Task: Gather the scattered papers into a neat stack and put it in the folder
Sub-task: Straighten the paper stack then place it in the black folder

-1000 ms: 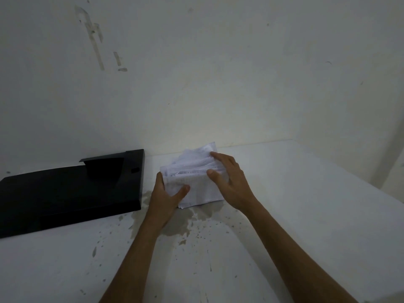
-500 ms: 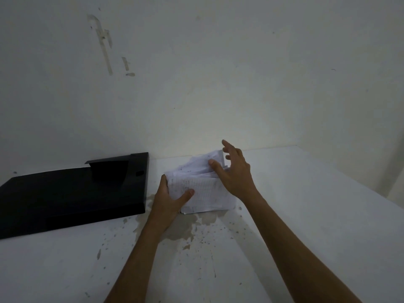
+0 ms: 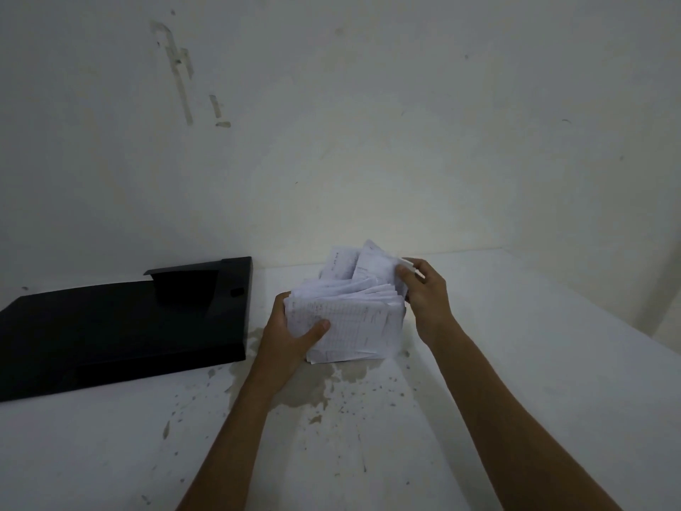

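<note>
Here, hands [image 3: 291, 337] gripping papers [image 3: 353, 319], black folder [image 3: 121, 326] lying beside

folder [image 3: 121, 326] left of papers [image 3: 350, 319], on table [image 3: 516, 363]; apparently apart.

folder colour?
Black, plain, no pattern: the folder lies left of the papers. Head view.

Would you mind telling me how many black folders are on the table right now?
1. The black folder lies flat on the table at the left, beside the paper stack held in both hands; none other shows.
</note>
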Demonstrator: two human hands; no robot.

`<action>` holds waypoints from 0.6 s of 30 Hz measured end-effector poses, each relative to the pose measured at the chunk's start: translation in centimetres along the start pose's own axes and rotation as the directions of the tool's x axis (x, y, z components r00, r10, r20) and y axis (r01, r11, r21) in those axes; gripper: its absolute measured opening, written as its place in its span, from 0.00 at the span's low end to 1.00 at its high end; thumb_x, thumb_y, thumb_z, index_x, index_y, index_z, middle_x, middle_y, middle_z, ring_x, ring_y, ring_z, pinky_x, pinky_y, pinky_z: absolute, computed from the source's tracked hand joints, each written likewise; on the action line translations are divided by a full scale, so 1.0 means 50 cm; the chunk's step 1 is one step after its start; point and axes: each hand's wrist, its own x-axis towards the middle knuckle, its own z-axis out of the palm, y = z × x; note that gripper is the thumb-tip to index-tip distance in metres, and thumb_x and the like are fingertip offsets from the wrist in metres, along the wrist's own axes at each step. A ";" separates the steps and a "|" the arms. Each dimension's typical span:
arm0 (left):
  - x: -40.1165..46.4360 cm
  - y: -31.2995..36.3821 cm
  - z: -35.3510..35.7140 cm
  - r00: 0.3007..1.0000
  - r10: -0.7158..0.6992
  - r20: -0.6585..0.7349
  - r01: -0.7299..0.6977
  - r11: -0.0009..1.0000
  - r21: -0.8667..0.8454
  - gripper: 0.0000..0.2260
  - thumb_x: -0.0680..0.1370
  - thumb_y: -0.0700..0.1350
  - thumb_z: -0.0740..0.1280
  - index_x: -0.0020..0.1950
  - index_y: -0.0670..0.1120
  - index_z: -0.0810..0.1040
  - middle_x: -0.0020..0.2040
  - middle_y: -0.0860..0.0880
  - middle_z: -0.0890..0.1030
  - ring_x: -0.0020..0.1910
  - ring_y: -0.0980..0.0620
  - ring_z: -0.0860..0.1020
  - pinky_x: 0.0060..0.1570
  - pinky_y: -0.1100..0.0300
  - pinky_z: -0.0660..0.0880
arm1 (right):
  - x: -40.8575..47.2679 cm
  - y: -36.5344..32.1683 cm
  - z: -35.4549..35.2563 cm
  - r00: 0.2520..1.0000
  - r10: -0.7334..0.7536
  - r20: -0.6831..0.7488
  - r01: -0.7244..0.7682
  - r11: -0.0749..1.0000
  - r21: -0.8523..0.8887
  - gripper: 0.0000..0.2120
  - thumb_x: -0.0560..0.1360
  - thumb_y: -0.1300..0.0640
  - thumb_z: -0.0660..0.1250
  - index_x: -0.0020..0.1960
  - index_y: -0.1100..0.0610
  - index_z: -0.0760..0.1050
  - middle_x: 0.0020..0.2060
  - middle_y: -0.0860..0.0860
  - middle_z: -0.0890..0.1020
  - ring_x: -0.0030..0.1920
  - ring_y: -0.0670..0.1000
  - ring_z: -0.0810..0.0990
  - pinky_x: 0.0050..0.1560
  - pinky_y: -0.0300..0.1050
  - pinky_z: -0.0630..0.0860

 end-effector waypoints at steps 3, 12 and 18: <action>0.002 -0.005 -0.001 1.000 -0.006 0.004 0.006 1.000 -0.010 0.31 0.68 0.55 0.76 0.66 0.56 0.63 0.61 0.53 0.73 0.60 0.51 0.75 0.49 0.62 0.78 | -0.002 0.020 -0.019 0.993 0.116 0.017 -0.116 0.993 -0.028 0.06 0.80 0.58 0.67 0.55 0.57 0.79 0.51 0.57 0.84 0.48 0.55 0.82 0.51 0.51 0.80; 0.001 0.001 0.001 1.000 -0.005 -0.009 0.004 1.000 -0.013 0.29 0.71 0.49 0.75 0.65 0.56 0.63 0.59 0.54 0.72 0.56 0.56 0.74 0.38 0.72 0.76 | -0.006 -0.006 -0.023 0.997 -0.075 0.009 0.076 0.993 -0.089 0.11 0.78 0.54 0.72 0.59 0.54 0.78 0.49 0.51 0.82 0.49 0.51 0.83 0.50 0.53 0.83; 0.006 -0.004 0.001 1.000 -0.021 0.002 0.021 1.000 -0.017 0.44 0.60 0.68 0.75 0.70 0.54 0.63 0.63 0.51 0.72 0.61 0.51 0.73 0.46 0.67 0.75 | 0.003 -0.010 -0.025 0.968 -0.250 0.026 0.247 0.928 -0.279 0.08 0.77 0.52 0.72 0.56 0.46 0.80 0.55 0.47 0.77 0.54 0.49 0.77 0.54 0.41 0.76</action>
